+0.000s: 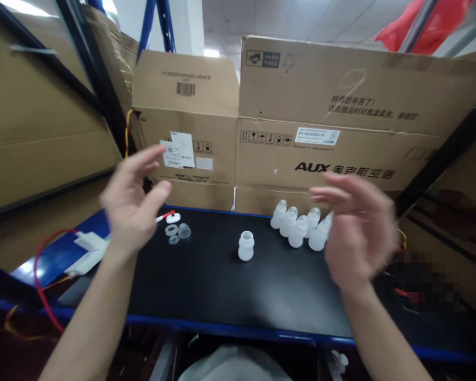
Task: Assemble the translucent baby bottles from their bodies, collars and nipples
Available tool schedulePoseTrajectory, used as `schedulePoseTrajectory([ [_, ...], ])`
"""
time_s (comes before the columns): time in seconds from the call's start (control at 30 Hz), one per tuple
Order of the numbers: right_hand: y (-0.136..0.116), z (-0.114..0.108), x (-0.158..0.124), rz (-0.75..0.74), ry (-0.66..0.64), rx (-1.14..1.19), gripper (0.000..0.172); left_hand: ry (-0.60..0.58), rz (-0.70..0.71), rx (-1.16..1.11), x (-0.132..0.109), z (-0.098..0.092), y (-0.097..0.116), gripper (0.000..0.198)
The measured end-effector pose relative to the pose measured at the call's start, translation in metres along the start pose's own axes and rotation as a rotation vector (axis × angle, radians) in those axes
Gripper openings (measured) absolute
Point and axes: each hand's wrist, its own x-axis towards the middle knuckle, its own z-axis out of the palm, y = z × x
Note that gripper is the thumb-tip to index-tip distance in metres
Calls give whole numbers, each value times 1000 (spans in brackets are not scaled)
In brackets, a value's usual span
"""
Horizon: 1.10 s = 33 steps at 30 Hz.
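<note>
My left hand (133, 203) is raised above the left part of the black mat (206, 286), fingers apart and slightly curled, holding nothing. Raised over the mat's right side, my right hand (355, 233) has its fingers stretched toward the left and is blurred; it too is empty. A single white plastic bottle-shaped part (246, 246) stands upright in the mat's middle, between the hands. A cluster of several similar white parts (301, 226) stands just left of and behind my right hand. Small clear rings and a cap (177, 231) lie near my left hand.
Large cardboard boxes (321, 143) wall off the back of the bench. Blue shelf posts (95, 74) rise at the left. A red wire (39, 280) and white papers (88, 250) lie on the left end. A red bag (424, 24) hangs top right.
</note>
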Motion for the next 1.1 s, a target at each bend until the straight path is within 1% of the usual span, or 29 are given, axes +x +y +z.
schedulePoseTrajectory([
  [0.03,13,9,-12,71,-33,26,47,-56,-41,55,-14,7,-20,55],
  [0.07,28,19,-27,160,-89,54,51,-135,-115,117,-31,13,-42,54],
  [0.1,45,31,-44,256,-168,84,59,-212,-190,173,-51,16,-66,57],
  [0.13,62,42,-63,343,-263,113,71,-278,-254,223,-72,19,-89,63],
  [0.2,93,63,-101,483,-412,160,95,-466,-331,338,-111,20,-127,79],
  [0.23,104,72,-118,532,-464,171,105,-543,-358,391,-126,21,-141,87],
  [0.27,114,80,-131,568,-500,179,111,-609,-389,428,-138,22,-150,95],
  [0.3,120,86,-143,595,-523,179,113,-659,-424,456,-147,24,-157,100],
  [0.33,125,91,-151,610,-537,170,110,-698,-455,470,-154,26,-161,101],
  [0.37,127,93,-156,617,-547,160,103,-724,-479,467,-158,29,-163,98],
  [0.43,128,95,-162,626,-573,148,81,-741,-499,422,-164,35,-167,83],
  [0.5,128,92,-162,641,-603,149,63,-711,-476,372,-169,40,-170,66],
  [0.53,128,89,-161,648,-611,147,58,-691,-454,354,-172,42,-172,59],
  [0.63,131,82,-160,648,-603,122,58,-682,-395,320,-177,45,-172,49],
  [0.8,137,74,-160,634,-599,91,60,-789,-358,284,-176,46,-158,45],
  [0.9,139,72,-161,610,-612,75,61,-814,-325,299,-171,50,-148,43],
  [0.97,140,72,-161,599,-626,64,63,-813,-309,326,-168,58,-140,43],
  [1.0,141,72,-160,597,-632,60,64,-814,-297,321,-167,66,-135,43],
  [1.1,145,71,-160,594,-631,41,65,-858,-257,199,-164,99,-110,38],
])
